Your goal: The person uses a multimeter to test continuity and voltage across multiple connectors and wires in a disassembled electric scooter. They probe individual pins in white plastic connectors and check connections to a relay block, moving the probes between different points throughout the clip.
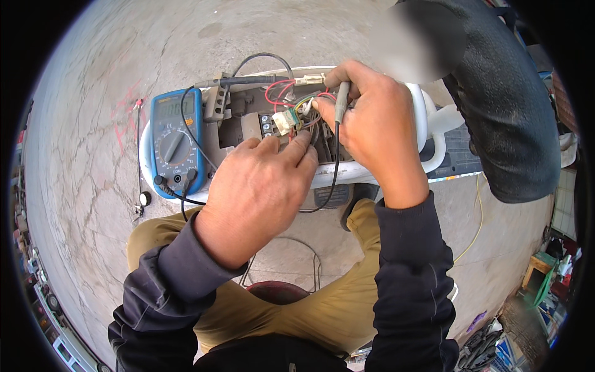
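Observation:
My left hand (260, 186) rests on the open wiring bay (248, 121) of a white scooter body, its fingertips touching a small white connector block (285, 121) with coloured wires (282, 90). My right hand (372, 127) grips a grey test probe (341, 99) like a pen, tip pointing down into the wires beside the connector. A blue multimeter (176, 141) lies on the left edge of the bay, its black leads (186, 192) plugged in at the bottom. A second grey probe (235, 80) lies across the top of the bay.
A black scooter seat (508, 105) rises at the upper right. White frame tubing (427, 124) curves beside my right hand. Cracked concrete floor (93, 124) surrounds everything. I sit on a red stool (279, 291). A yellow cord (474, 229) trails on the floor at right.

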Demonstrator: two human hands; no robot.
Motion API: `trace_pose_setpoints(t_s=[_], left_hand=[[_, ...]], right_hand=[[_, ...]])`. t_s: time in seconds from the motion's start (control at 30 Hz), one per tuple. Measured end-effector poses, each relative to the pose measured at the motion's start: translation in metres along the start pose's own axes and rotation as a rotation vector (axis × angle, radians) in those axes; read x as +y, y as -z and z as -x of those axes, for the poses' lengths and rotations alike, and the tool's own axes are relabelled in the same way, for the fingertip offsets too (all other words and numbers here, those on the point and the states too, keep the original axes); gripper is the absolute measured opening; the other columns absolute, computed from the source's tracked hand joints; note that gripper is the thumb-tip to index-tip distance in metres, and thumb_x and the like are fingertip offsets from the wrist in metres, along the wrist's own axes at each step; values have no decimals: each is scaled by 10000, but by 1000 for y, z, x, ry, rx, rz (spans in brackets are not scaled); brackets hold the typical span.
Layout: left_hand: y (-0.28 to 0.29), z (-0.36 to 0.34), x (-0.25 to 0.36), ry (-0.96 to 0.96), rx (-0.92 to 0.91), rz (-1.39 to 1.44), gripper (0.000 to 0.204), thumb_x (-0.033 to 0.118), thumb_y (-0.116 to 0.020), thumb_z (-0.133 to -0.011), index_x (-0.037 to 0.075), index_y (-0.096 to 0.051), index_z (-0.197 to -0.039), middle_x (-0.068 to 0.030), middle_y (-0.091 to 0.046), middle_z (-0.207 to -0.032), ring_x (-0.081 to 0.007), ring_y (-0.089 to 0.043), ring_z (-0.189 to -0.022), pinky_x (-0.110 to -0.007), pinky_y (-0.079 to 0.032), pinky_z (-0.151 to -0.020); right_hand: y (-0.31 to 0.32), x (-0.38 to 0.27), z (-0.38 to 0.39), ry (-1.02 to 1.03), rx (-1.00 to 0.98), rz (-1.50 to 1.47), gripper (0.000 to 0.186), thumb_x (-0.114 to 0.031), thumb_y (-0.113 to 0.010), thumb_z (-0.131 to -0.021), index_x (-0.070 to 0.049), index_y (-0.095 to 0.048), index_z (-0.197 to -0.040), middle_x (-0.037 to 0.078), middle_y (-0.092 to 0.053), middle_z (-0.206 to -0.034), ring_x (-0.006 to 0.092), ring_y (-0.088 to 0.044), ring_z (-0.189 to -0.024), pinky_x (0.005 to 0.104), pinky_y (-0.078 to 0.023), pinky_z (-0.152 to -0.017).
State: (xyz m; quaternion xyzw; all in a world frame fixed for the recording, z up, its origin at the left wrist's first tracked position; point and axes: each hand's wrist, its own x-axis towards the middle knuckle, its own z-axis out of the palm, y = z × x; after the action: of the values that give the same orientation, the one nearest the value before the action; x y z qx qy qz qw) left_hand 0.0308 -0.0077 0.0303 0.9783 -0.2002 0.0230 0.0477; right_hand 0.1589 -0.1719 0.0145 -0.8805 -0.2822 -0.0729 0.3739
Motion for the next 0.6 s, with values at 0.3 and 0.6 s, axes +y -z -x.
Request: trace_pose_setpoints(t_s=[0.3,0.6], left_hand=[[0,0,7,55,70,-47,287,163,-672,-877,-18,-765,-1078,-188,-787,-1198,-266,-747,-852,-388,-591,-756],[-7,2,3,101,55,140,458,52,-681,-836,-31,-716,-1285,-191,-760,-1347,-284,-752,-851,-403,-585,-785]], right_hand=[[-2,-1,0,-35,-5,-50,256,-126,-919,-826,-37,-771,-1016,89,-673,-666,169,-614,-586,339,-468,-571],[-4,0,-3,-73,0,-27,271,-147,-943,-826,-33,-772,-1003,64,-631,-631,136,-544,-561,327,-408,-534]])
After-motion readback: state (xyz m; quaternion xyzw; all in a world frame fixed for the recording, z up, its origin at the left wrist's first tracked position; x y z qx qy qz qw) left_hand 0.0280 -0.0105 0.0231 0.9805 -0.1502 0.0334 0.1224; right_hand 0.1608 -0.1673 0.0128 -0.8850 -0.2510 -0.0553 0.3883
